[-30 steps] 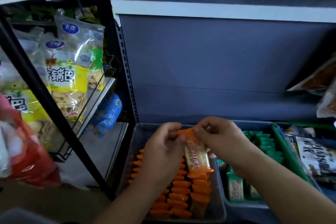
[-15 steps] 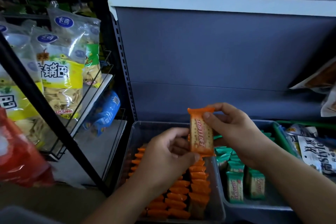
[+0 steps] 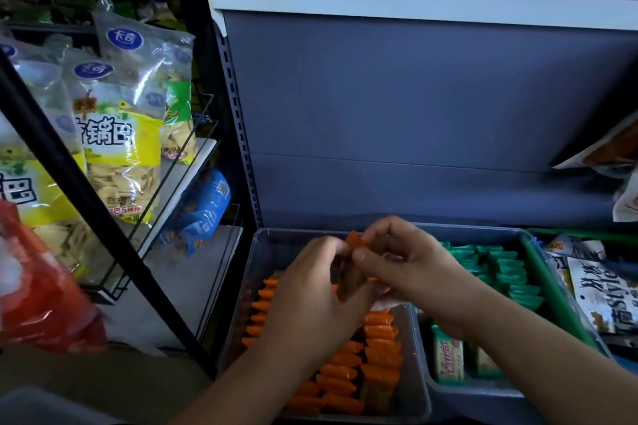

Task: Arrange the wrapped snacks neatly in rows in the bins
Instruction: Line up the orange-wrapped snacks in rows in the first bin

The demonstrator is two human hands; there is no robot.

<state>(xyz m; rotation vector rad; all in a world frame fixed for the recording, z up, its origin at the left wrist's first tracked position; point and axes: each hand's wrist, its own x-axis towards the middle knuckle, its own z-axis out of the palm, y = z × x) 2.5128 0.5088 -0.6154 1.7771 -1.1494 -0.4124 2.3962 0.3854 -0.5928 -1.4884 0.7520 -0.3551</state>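
Observation:
An orange-wrapped snack stands upright between both hands above the clear bin. My right hand pinches its top edge with thumb and fingers. My left hand curls round its lower part, hiding most of it. Below, rows of orange-wrapped snacks stand packed in the clear bin. To the right, a grey bin holds green-wrapped snacks in rows, with a few standing loose at its front.
Yellow snack bags stand on a wire rack at the left, behind a slanted black shelf post. A red bag is blurred at the left edge. More packets lie right of a green bin wall. The shelf's grey back panel rises behind.
The orange snack has come down from its raised position to just above the clear bin. My left hand has closed in round it, joining my right hand.

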